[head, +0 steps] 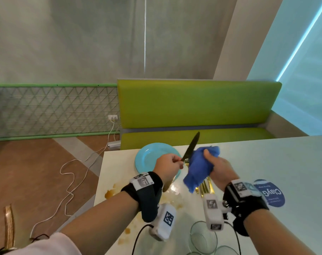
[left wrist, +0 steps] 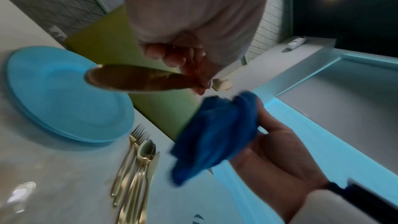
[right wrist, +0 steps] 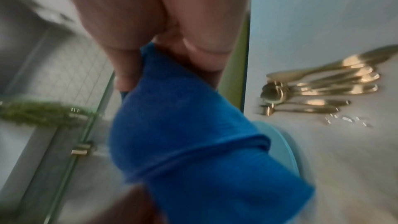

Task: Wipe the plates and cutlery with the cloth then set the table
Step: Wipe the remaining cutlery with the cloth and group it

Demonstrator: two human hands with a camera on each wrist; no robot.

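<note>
Above the white table [head: 248,162], a left hand [head: 167,165] pinches a knife [head: 191,146] by its handle while the right hand [head: 219,170] clutches the bunched blue cloth [head: 199,168] just beside the blade, apparently mid-wipe; next, the knife likely needs laying down near the blue plates [head: 149,157].

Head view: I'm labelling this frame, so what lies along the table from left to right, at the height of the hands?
Blue plate → left hand gripping the knife → blue cloth → right hand → round blue sticker.
</note>
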